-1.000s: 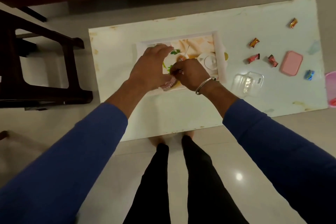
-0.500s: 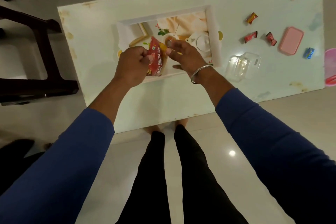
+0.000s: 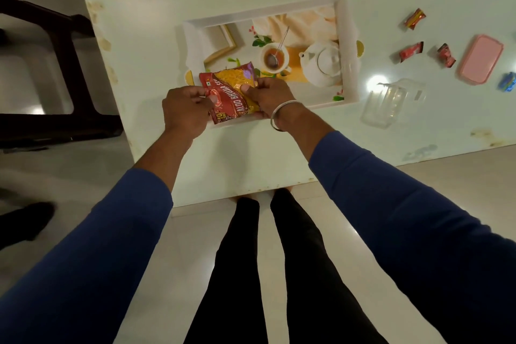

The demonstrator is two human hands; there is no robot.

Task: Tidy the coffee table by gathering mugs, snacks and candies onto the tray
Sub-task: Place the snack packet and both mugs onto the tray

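Left hand [image 3: 185, 112], right hand [image 3: 269, 98] pinch snack packet [image 3: 230, 98]

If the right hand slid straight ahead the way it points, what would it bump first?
Probably nothing solid: the right hand, pinching the snack packet, points across the tray, whose cup and teapot look printed. Depth is unclear.

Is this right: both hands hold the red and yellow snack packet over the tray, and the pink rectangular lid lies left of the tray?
Not quite. The head view shows the pink rectangular lid lying to the right of the white picture-printed tray, not left. The rest holds: left hand and right hand hold the red and yellow snack packet over it.
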